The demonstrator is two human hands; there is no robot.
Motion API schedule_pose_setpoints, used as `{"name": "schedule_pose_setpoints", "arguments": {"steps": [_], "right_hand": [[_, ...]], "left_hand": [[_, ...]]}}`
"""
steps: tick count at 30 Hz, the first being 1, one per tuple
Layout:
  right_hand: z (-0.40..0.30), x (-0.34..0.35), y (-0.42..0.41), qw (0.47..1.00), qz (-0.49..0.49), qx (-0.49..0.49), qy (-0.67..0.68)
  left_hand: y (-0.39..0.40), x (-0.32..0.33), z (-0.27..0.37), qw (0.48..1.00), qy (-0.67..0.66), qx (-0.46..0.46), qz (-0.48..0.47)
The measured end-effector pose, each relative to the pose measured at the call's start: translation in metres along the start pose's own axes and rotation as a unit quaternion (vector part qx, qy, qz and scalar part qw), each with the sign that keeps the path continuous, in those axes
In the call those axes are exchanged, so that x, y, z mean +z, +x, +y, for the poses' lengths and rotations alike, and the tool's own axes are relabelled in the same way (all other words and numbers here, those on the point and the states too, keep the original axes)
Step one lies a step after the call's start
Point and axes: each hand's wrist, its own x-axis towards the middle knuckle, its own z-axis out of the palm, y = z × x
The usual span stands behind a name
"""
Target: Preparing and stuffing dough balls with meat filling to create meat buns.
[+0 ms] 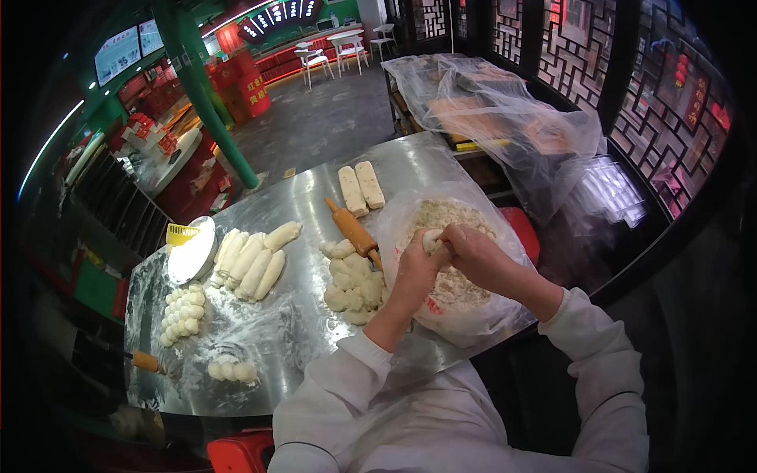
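Observation:
Between my two hands sits a small round of pale dough (432, 240). My left hand (419, 269) cups it from the left, while the fingers of my right hand (470, 251) pinch at its edge. Both hands are above a plastic-lined container of crumbly filling (458, 290). Just left of that stand several flattened dough pieces (353, 287) in a heap. A wooden rolling pin (353, 229) lies beyond the heap, its near handle close to the plastic liner (393, 236). What the dough holds inside is hidden by my fingers.
On the steel table (307, 355) are dough logs (251, 263), rows of small dough balls (182, 313), a smaller dough group (232, 371), a white bowl (192, 254) with a yellow scoop (180, 234), a wooden-handled tool (145, 361) and two flat dough strips (361, 188). A plastic-covered rack (473, 100) stands beyond.

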Motion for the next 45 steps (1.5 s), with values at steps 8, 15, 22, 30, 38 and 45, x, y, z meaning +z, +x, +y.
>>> {"name": "schedule_pose_setpoints", "arguments": {"steps": [8,15,22,30,38,45], "right_hand": [[0.004,-0.019,0.007,0.99,-0.088,0.106,-0.006],[-0.024,-0.008,-0.01,1.0,-0.014,0.02,-0.003],[-0.052,0.009,0.002,0.985,-0.007,0.077,0.155],[-0.05,0.006,0.016,0.943,-0.014,0.181,0.281],[-0.083,0.026,0.033,0.996,0.057,-0.053,0.045],[-0.13,0.049,0.05,0.998,-0.042,-0.034,0.035]], "left_hand": [[0.004,-0.029,-0.004,0.949,-0.309,-0.069,0.017],[-0.006,-0.006,-0.005,0.897,-0.429,-0.105,-0.008],[-0.013,-0.015,-0.022,0.966,-0.218,-0.117,-0.074],[-0.018,-0.013,-0.026,0.898,-0.409,-0.089,-0.139],[-0.045,-0.052,0.001,0.979,-0.138,-0.15,-0.02],[-0.088,-0.103,0.012,0.864,-0.486,-0.13,-0.003]]}}
